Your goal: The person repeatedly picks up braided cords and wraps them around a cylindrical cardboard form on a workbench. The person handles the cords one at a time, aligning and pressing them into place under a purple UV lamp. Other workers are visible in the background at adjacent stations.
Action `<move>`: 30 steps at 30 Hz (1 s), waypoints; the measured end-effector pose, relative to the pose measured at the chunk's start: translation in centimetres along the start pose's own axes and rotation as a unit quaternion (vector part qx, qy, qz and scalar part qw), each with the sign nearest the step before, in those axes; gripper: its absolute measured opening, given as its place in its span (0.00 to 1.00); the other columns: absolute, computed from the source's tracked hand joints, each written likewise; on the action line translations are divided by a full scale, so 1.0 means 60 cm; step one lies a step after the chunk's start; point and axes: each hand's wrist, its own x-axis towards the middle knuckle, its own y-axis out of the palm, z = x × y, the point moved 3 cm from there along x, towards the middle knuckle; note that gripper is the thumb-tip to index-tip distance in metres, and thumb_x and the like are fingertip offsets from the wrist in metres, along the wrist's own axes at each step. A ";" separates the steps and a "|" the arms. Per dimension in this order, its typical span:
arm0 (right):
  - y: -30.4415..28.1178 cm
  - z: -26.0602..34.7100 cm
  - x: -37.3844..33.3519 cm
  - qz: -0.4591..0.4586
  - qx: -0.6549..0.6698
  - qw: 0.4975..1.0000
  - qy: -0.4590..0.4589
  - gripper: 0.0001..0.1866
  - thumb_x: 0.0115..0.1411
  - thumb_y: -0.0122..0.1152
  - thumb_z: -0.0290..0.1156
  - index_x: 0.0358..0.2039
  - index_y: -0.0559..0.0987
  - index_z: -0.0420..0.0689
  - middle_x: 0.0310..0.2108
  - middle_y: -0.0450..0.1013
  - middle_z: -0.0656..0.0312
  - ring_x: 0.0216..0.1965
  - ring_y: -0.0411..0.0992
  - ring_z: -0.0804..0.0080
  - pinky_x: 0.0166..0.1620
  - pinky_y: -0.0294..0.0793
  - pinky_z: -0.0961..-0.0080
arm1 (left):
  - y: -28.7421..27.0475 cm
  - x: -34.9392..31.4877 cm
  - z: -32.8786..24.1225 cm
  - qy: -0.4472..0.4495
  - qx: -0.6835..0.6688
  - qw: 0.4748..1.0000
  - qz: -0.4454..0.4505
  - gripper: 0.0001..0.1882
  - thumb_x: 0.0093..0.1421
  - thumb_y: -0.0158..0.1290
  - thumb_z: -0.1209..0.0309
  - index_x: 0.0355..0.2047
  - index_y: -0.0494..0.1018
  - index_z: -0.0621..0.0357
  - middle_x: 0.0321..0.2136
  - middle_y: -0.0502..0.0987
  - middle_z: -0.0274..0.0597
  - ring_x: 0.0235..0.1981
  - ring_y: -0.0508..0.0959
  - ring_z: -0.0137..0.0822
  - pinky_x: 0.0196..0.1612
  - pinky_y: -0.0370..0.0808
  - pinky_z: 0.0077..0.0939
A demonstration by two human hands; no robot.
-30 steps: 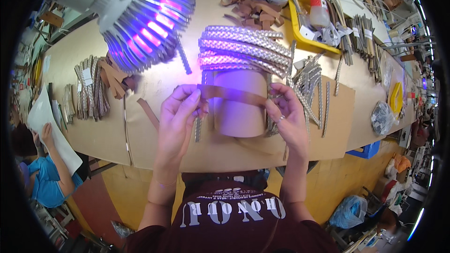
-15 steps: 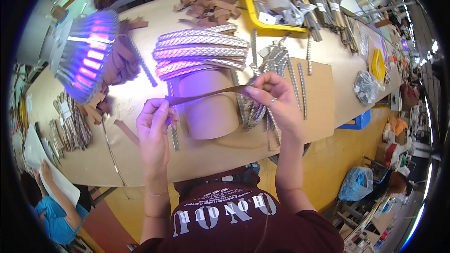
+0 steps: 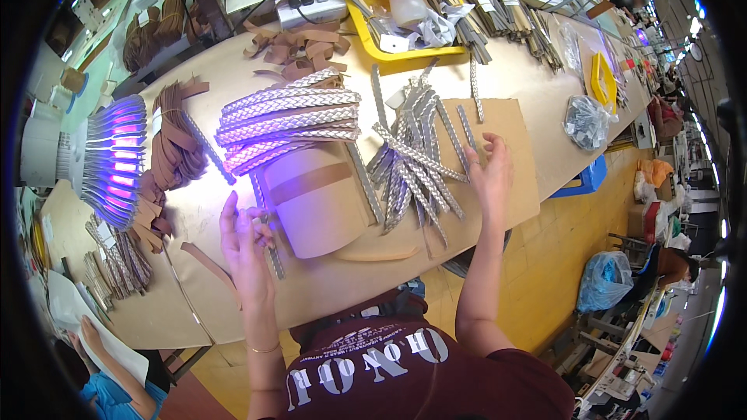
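Note:
A tan cylinder (image 3: 319, 218) lies on the table in front of me, with a flat brown strip (image 3: 311, 181) resting across its curved top. Several whitish braided straps (image 3: 288, 120) are draped over its far part. To the left of the cylinder is my left hand (image 3: 249, 253), open, its index finger raised and nothing held. My right hand (image 3: 490, 175) hovers by the cardboard sheet, fingers apart and holding nothing. Between the cylinder and that hand lies a loose pile of silver braided straps (image 3: 416, 167).
A lit purple lamp (image 3: 117, 163) stands at the left beside brown strip bundles (image 3: 175, 140). Behind are brown scraps (image 3: 303, 50) and a yellow tray (image 3: 373, 50) with a bottle (image 3: 406, 0). Cardboard (image 3: 513, 148) lies at right. Another person's hand (image 3: 92, 334) holds a white sheet at lower left.
The brown strip, stretched between both hands before, now rests on the cylinder. Both hands have let go and moved apart, the left one lower. The view has shifted.

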 end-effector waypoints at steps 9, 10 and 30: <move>0.005 -0.045 0.007 0.161 0.157 0.966 0.129 0.10 0.60 0.64 0.30 0.37 0.79 0.37 0.27 0.76 0.57 0.28 0.74 0.67 0.35 0.73 0.70 | -0.007 -0.039 -0.044 0.144 0.105 0.984 -0.022 0.12 0.68 0.47 0.74 0.50 0.68 0.64 0.40 0.73 0.38 0.32 0.70 0.22 0.38 0.67 0.18; 0.001 -0.040 0.009 0.135 0.110 0.980 0.091 0.09 0.60 0.63 0.30 0.36 0.79 0.37 0.27 0.75 0.57 0.28 0.74 0.68 0.34 0.73 0.71 | -0.002 -0.045 -0.049 0.152 0.111 0.982 -0.019 0.09 0.67 0.48 0.75 0.47 0.70 0.65 0.42 0.74 0.39 0.33 0.70 0.22 0.39 0.67 0.18; -0.124 0.409 -0.076 -0.005 0.172 0.746 -0.644 0.13 0.52 0.58 0.29 0.40 0.80 0.44 0.36 0.76 0.59 0.35 0.76 0.69 0.35 0.72 0.73 | 0.052 0.029 -0.123 0.017 -0.161 0.979 0.126 0.16 0.68 0.51 0.67 0.50 0.71 0.67 0.43 0.79 0.47 0.40 0.83 0.36 0.43 0.81 0.30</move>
